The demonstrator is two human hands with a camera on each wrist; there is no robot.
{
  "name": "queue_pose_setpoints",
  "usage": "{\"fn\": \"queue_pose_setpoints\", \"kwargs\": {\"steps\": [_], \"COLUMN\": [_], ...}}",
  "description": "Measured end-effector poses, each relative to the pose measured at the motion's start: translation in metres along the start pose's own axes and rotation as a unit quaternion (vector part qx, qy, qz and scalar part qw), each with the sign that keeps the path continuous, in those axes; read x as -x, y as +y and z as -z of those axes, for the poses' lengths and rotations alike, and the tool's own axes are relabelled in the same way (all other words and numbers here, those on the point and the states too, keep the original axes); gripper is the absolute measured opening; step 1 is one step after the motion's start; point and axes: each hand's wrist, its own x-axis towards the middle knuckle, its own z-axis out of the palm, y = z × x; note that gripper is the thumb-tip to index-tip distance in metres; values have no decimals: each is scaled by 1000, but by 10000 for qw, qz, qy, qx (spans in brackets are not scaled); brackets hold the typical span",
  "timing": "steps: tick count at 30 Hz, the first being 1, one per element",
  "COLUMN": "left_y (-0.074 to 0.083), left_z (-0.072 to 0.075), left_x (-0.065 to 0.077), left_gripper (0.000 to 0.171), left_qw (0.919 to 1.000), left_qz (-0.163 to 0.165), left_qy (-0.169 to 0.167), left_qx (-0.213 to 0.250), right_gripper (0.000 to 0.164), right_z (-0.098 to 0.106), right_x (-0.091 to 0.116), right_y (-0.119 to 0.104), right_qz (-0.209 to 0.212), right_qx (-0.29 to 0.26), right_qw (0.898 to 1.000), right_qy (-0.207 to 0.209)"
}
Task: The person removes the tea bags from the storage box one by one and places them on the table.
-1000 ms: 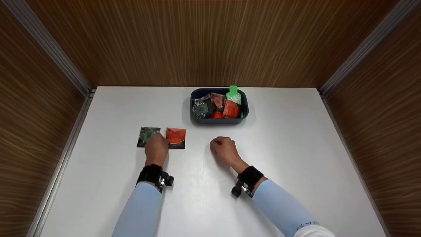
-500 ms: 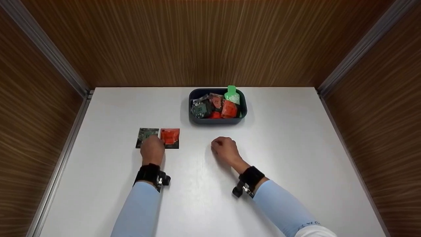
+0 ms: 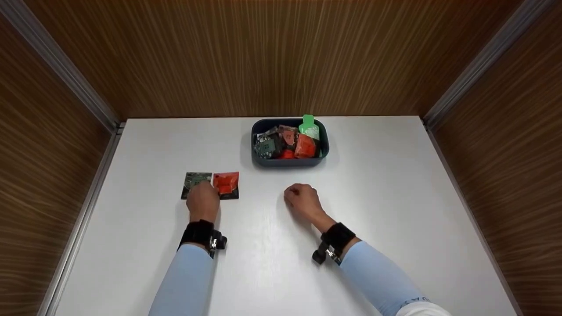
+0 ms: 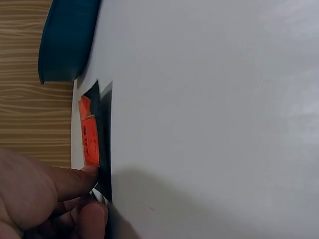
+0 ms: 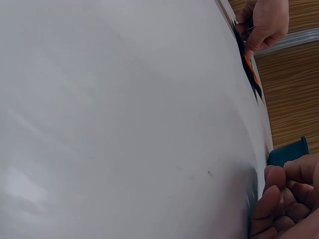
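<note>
My left hand (image 3: 203,201) is at two flat square packets lying side by side on the white table. Its thumb grips the near left edge of the red and black packet (image 3: 226,183), with the other fingers curled beside it. In the left wrist view, the red packet (image 4: 91,137) shows its printed face, the thumb tip over its corner. The dark green packet (image 3: 193,179) is partly hidden behind the same hand. To the right, my right hand (image 3: 303,201) rests on the table, loosely curled and holding nothing, in front of the dark blue tub (image 3: 290,162).
The tub stands near the back wall (image 3: 272,57), filled with several red and dark green packets and a green bottle-shaped packet (image 3: 309,127) poking above the rim. Wood-grain panels (image 3: 52,109) enclose the table (image 3: 373,175) at the back and both sides.
My left hand has drawn the red packet leftward, narrowing the gap to the dark green one; over the last half second it has hardly moved. My right hand has stayed about where it was.
</note>
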Motion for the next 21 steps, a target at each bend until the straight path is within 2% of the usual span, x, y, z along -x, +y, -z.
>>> {"fn": "queue_pose_setpoints", "kwargs": {"steps": [4,7,9,13,16,21], "left_y": [4,15,27,56,79,114], "left_z": [0,0,0,0,-1,-8], "left_x": [-2,-3,-5,-9,-11,-18], "left_gripper": [21,20,20,16,18,14], "left_qw": [9999,9997,9993,9961,9934,9911], "left_qz": [-63,-183,-305,-790,-1087,-1318], "left_qy": [96,162,213,388,344,198], "left_qx": [-42,-71,-72,21,119,56], "right_gripper": [17,18,19,20,19,21], "right_z": [7,20,32,60,78,94], "right_x": [-7,-16,-25,-48,-67,-94], "right_y": [-1,-3,-5,-13,-19,-25], "right_qz": [-121,-241,-231,13,164,385], "right_qx": [-125,-223,-190,115,469,1258], "right_qw": [9998,9994,9994,9990,9971,9896], "right_qy": [12,71,166,428,574,588]}}
